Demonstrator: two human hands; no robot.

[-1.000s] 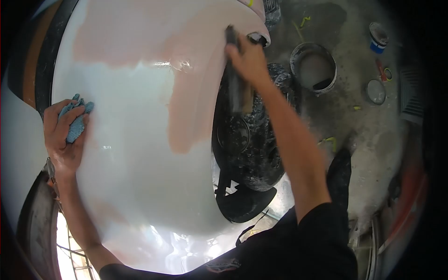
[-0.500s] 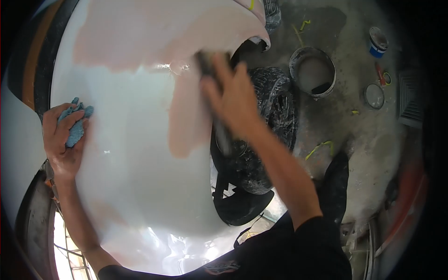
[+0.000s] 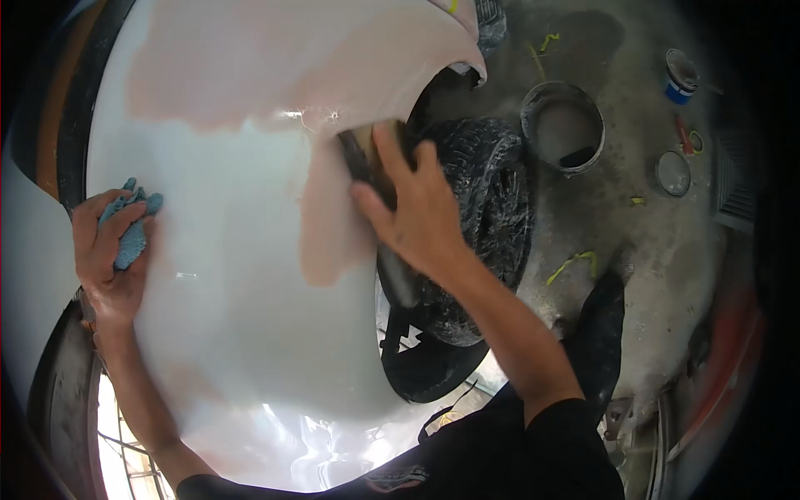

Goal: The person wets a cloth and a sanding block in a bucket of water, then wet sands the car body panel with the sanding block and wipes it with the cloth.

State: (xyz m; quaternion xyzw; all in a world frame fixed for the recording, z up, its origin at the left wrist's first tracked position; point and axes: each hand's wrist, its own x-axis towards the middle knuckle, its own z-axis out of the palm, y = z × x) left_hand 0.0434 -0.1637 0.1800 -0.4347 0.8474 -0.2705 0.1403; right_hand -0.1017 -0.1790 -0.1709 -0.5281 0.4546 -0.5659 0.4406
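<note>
A white car panel point(image 3: 242, 217) with pinkish patches fills the middle of the view. At its left edge, my left hand point(image 3: 112, 250) is closed around a crumpled blue cloth point(image 3: 131, 242). My right hand point(image 3: 417, 200) grips a long, dark sanding block point(image 3: 360, 158) near the wheel-arch edge, by the lower part of a pink patch point(image 3: 325, 242). The block's far end shows below the hand, slightly blurred. Beside the arch is a wheel wrapped in dark plastic point(image 3: 492, 217).
On the concrete floor point(image 3: 658, 267) at the right stand a round bucket point(image 3: 531, 125) of cloudy water with a dark object in it, a blue-and-white tub point(image 3: 679, 87) and a round lid point(image 3: 673, 173). Yellow tape scraps point(image 3: 583, 255) lie nearby.
My right hand and the block have moved down and left from the top of the wheel arch along the panel edge. My left hand stays at the left edge with the cloth.
</note>
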